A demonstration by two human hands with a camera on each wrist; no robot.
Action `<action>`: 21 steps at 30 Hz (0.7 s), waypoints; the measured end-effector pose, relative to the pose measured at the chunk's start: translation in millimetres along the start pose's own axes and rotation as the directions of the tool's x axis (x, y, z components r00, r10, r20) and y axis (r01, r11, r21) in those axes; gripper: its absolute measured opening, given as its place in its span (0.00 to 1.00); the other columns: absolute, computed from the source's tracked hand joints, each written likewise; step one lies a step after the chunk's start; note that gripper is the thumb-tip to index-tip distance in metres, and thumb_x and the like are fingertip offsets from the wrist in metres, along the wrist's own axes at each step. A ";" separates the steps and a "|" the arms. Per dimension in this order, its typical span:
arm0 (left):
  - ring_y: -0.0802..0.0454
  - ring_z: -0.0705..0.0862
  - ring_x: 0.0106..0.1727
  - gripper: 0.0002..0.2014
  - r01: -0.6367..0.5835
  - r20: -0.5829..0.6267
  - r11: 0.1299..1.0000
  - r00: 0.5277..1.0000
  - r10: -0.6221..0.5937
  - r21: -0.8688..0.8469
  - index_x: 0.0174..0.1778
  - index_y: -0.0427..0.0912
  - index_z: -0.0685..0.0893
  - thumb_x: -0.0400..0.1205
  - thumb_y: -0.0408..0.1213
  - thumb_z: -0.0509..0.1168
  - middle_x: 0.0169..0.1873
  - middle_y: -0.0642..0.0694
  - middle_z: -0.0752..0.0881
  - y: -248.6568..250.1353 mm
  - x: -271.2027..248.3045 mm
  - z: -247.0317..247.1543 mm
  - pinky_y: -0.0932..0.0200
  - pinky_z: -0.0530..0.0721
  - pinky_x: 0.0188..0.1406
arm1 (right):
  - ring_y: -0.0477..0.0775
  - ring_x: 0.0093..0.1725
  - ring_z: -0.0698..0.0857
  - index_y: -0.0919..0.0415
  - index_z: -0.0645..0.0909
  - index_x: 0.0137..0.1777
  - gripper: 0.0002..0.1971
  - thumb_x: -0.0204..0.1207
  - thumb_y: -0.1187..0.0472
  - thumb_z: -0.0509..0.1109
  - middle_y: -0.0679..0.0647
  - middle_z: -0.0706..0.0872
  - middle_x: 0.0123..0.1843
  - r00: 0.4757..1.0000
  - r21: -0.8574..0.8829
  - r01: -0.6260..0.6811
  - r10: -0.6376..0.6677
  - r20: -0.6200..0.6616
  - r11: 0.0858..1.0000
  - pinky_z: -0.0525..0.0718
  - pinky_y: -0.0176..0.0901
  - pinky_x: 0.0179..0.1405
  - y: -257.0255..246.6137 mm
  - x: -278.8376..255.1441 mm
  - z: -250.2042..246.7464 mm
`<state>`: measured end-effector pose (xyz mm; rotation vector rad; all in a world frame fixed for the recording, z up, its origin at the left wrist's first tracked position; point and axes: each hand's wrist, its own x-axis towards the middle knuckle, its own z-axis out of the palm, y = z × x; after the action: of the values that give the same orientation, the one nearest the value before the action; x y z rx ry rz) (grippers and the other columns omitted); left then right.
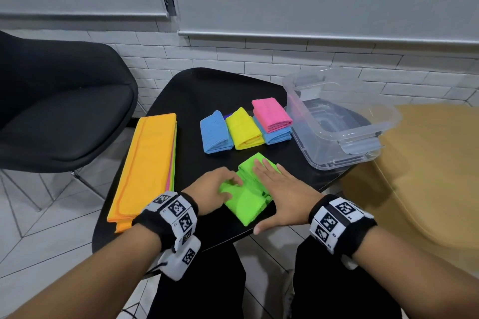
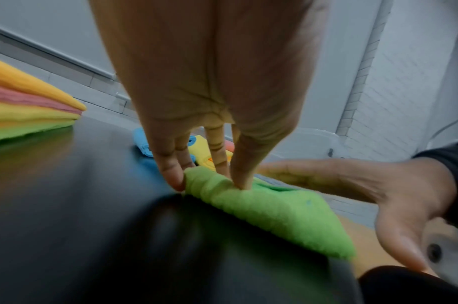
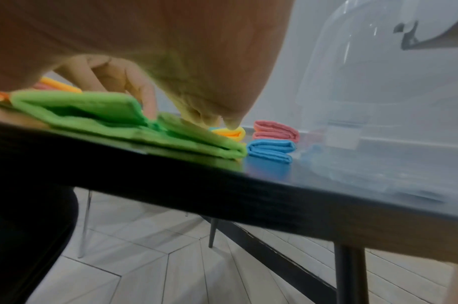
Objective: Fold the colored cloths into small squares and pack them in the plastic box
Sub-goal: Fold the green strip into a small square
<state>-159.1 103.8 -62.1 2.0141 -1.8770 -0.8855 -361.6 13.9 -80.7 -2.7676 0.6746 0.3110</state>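
Observation:
A bright green cloth [image 1: 248, 197], partly folded, lies at the black table's near edge. My left hand [image 1: 223, 184] pinches a raised fold at its left side; the left wrist view shows fingertips [image 2: 175, 181] on either side of the green fold [image 2: 274, 209]. My right hand [image 1: 274, 181] lies flat with straight fingers on the cloth's right half. Behind it sit folded squares: blue [image 1: 216, 132], yellow [image 1: 243, 128], and pink [image 1: 272, 114] on top of another blue one [image 1: 276, 136]. The clear plastic box [image 1: 308, 124] stands at the right with no cloth inside.
A stack of unfolded cloths with an orange one on top [image 1: 147, 168] lies along the table's left side. A black chair [image 1: 59, 111] stands to the left and a tan seat [image 1: 420, 163] to the right. A lid lies under the box.

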 end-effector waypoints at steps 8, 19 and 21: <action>0.58 0.76 0.50 0.26 -0.041 0.018 0.999 0.999 0.041 0.021 0.73 0.53 0.74 0.78 0.44 0.72 0.55 0.57 0.69 7.8 -34.6 27.8 0.67 0.78 0.53 | 0.47 0.83 0.32 0.60 0.29 0.83 0.69 0.58 0.21 0.65 0.52 0.30 0.84 0.997 -0.139 0.065 -0.058 0.053 0.988 0.34 0.57 0.82 -11.0 -16.2 11.0; 0.56 0.31 0.82 0.50 -0.208 0.230 0.829 0.968 0.099 0.519 0.83 0.54 0.36 0.75 0.70 0.57 0.82 0.59 0.35 -13.9 -34.2 18.2 0.39 0.35 0.80 | 0.42 0.79 0.30 0.57 0.28 0.82 0.50 0.79 0.37 0.61 0.45 0.26 0.82 0.998 -0.171 0.055 -0.050 0.035 0.984 0.38 0.53 0.80 0.2 -14.0 21.3; 0.54 0.31 0.82 0.50 -0.205 0.266 0.834 0.961 0.073 0.512 0.83 0.53 0.33 0.75 0.71 0.55 0.82 0.58 0.33 -17.6 -35.6 21.0 0.36 0.35 0.81 | 0.41 0.80 0.31 0.55 0.30 0.82 0.45 0.79 0.34 0.51 0.44 0.28 0.82 0.998 -0.159 0.050 -0.044 0.037 0.986 0.39 0.51 0.81 0.0 -13.9 22.6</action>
<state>-156.5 145.2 -79.3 2.0848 -2.6113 -0.6249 -376.9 26.8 -98.1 -2.9177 0.5997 0.4183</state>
